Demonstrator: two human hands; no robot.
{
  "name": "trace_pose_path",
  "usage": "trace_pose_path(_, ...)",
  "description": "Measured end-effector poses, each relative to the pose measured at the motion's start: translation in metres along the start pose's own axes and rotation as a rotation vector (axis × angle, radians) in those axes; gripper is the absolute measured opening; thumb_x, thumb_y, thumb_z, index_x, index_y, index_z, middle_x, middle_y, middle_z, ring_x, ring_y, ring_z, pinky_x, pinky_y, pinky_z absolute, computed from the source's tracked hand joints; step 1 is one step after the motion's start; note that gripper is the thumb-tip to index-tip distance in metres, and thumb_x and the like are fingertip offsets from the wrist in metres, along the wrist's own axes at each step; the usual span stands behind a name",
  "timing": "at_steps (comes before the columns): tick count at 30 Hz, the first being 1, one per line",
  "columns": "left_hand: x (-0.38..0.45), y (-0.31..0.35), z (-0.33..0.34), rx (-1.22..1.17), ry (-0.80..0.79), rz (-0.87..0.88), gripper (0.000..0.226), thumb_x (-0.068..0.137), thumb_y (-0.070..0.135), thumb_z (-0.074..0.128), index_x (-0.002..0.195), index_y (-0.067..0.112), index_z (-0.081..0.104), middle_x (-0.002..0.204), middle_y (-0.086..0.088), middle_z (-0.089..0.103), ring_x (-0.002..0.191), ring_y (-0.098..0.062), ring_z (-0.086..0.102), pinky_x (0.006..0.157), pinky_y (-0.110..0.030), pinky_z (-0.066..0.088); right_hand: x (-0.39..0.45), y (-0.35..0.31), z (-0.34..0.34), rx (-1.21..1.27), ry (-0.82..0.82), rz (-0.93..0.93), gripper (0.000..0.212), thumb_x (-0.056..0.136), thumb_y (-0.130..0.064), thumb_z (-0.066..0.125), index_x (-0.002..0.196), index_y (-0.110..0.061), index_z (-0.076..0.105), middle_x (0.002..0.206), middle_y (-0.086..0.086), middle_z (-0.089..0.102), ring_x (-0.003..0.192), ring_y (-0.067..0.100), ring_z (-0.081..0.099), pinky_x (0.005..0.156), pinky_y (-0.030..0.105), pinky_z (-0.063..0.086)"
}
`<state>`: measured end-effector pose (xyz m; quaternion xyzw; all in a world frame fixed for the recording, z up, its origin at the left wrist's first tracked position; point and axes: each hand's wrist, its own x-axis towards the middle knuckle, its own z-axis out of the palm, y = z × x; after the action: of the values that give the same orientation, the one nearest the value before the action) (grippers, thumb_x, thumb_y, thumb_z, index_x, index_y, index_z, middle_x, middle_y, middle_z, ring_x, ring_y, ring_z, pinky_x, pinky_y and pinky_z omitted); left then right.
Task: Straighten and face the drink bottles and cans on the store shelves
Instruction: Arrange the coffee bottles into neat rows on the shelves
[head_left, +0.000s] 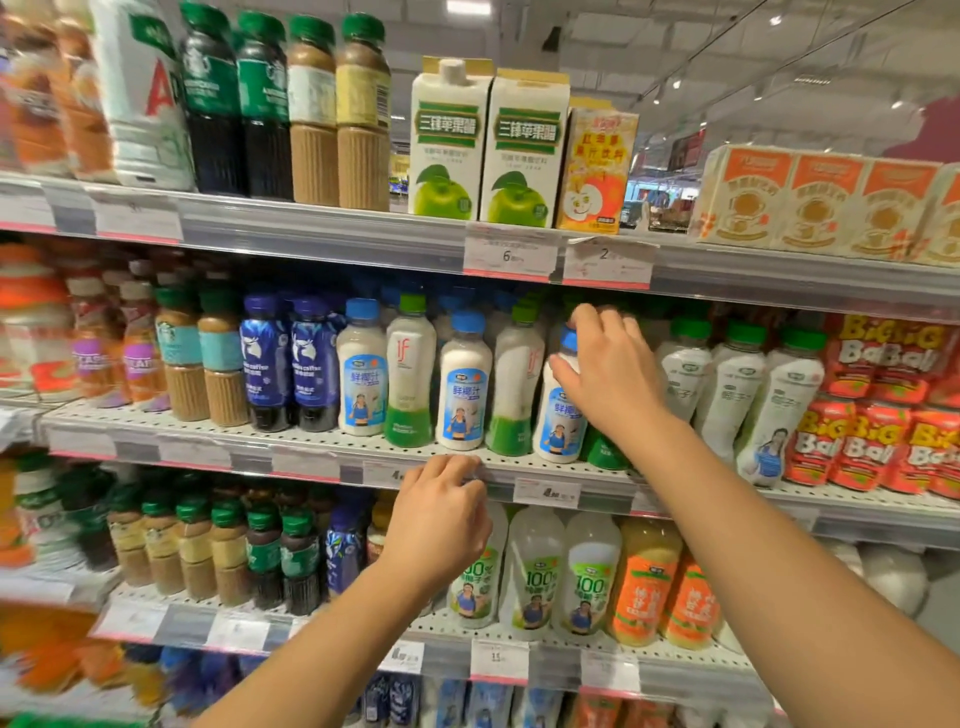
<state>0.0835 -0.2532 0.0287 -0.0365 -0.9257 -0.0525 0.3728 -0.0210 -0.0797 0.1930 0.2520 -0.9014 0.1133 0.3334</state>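
Note:
On the middle shelf (291, 441) stand white coconut-milk bottles with blue caps and blue labels. My right hand (608, 369) grips the neck and cap of the rightmost one (558, 436), which leans slightly left. Two more such bottles (465, 395) (362, 379) stand to its left, with green-bottomed "if" bottles (410, 374) between them. My left hand (441, 519) rests with curled fingers on the front rail of the middle shelf, just below those bottles, and holds no bottle.
Green-capped white bottles (727, 395) and red "Big Ball" packs (878, 415) fill the shelf to the right. Dark coffee bottles (291, 364) stand to the left. Juice cartons (449, 140) line the top shelf; clear and orange bottles (644, 587) sit on the shelf below.

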Motion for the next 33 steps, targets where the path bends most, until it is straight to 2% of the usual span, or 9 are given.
trace_pose_path(4,0.003,-0.002,-0.001,0.01,-0.023,0.008,0.015,0.077,0.031,0.062,0.077,0.021,0.072,0.116,0.007,0.066,0.095,-0.024,0.06,0.072,-0.037,0.049,-0.015,-0.007,-0.005,0.16,0.063,0.04,0.036,0.095,-0.034,0.068,0.116,-0.018,0.043,0.11,0.006,0.062,0.093,0.03,0.06,0.073,0.037,0.046)
trace_pose_path(10,0.006,-0.01,-0.008,-0.063,-0.094,0.025,0.024,0.084,0.035,0.055,0.085,0.023,0.075,0.122,0.01,0.066,0.1,-0.021,0.059,0.078,-0.036,0.05,-0.027,0.002,-0.018,0.294,0.029,0.173,0.04,0.093,-0.031,0.07,0.129,-0.02,0.058,0.123,0.005,0.066,0.106,0.028,0.059,0.082,0.033,0.04)
trace_pose_path(13,0.021,-0.019,-0.031,-0.297,-0.137,-0.093,0.024,0.091,0.033,0.054,0.093,0.025,0.076,0.111,0.011,0.072,0.098,-0.012,0.062,0.085,-0.035,0.054,-0.034,0.005,-0.028,0.313,0.008,0.205,0.039,0.09,-0.03,0.073,0.127,-0.021,0.061,0.12,0.003,0.068,0.103,0.025,0.058,0.081,0.032,0.04)
trace_pose_path(15,0.033,-0.031,-0.049,-0.387,-0.031,-0.2,0.021,0.094,0.032,0.056,0.1,0.026,0.074,0.104,0.011,0.072,0.097,-0.008,0.063,0.086,-0.032,0.054,-0.042,0.005,-0.03,0.325,0.008,0.212,0.038,0.088,-0.027,0.076,0.124,-0.022,0.063,0.119,0.002,0.068,0.101,0.023,0.057,0.08,0.03,0.037)
trace_pose_path(18,0.053,-0.052,-0.071,-0.312,0.157,-0.248,0.024,0.093,0.032,0.056,0.112,0.027,0.068,0.114,0.01,0.066,0.106,-0.011,0.06,0.084,-0.032,0.051,-0.056,0.002,-0.032,0.306,0.035,0.214,0.038,0.087,-0.027,0.076,0.123,-0.021,0.064,0.12,0.001,0.068,0.104,0.027,0.059,0.078,0.029,0.034)
trace_pose_path(21,0.081,-0.067,-0.085,-0.319,0.219,-0.367,0.052,0.09,0.032,0.063,0.139,0.026,0.047,0.141,0.003,0.049,0.118,-0.02,0.056,0.085,-0.04,0.053,-0.067,-0.003,-0.04,0.3,0.038,0.231,0.039,0.089,-0.03,0.075,0.125,-0.02,0.066,0.118,0.002,0.071,0.104,0.029,0.061,0.08,0.032,0.038)
trace_pose_path(24,0.102,-0.074,-0.091,-0.281,0.137,-0.444,0.083,0.089,0.045,0.068,0.156,0.024,0.024,0.155,-0.002,0.041,0.124,-0.029,0.057,0.09,-0.048,0.056,-0.081,-0.006,-0.047,0.286,-0.019,0.225,0.042,0.086,-0.037,0.077,0.125,-0.024,0.068,0.116,0.002,0.073,0.101,0.029,0.064,0.085,0.036,0.047)
trace_pose_path(28,0.113,-0.07,-0.089,-0.178,0.078,-0.455,0.095,0.085,0.059,0.071,0.157,0.019,0.023,0.137,-0.008,0.06,0.117,-0.033,0.061,0.082,-0.046,0.054,-0.097,-0.009,-0.047,0.327,-0.112,0.235,0.038,0.083,-0.043,0.076,0.119,-0.034,0.068,0.109,-0.007,0.073,0.1,0.023,0.064,0.087,0.039,0.053)
trace_pose_path(33,0.112,-0.072,-0.085,-0.153,0.04,-0.487,0.082,0.083,0.056,0.075,0.146,0.016,0.04,0.142,-0.009,0.044,0.112,-0.037,0.061,0.082,-0.046,0.055,-0.1,-0.014,-0.046,0.327,-0.123,0.204,0.035,0.083,-0.047,0.074,0.116,-0.038,0.066,0.104,-0.014,0.071,0.097,0.019,0.062,0.085,0.037,0.052)
